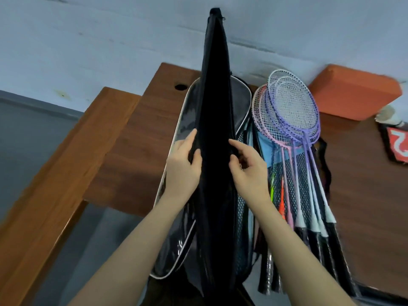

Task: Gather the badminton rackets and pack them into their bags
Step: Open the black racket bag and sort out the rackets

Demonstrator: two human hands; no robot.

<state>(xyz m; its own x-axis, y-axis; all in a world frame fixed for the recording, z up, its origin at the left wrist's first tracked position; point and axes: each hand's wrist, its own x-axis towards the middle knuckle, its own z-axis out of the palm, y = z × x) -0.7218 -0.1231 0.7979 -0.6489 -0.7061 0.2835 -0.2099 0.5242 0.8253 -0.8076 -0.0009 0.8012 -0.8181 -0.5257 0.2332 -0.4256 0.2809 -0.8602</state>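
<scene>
Both hands' fingers (194, 138) pinch the upright black racket bag (215, 107) between them, one per edge.

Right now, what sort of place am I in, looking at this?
Probably a plain indoor room, perhaps a home or a sports club storeroom: a wooden table against a painted wall, loose badminton rackets lying on it, and a black racket bag held upright.

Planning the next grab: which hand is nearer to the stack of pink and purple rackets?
Right. The right hand pinches the black bag's right edge, just beside the racket stack. The left hand grips the bag's opposite edge, farther away.
</scene>
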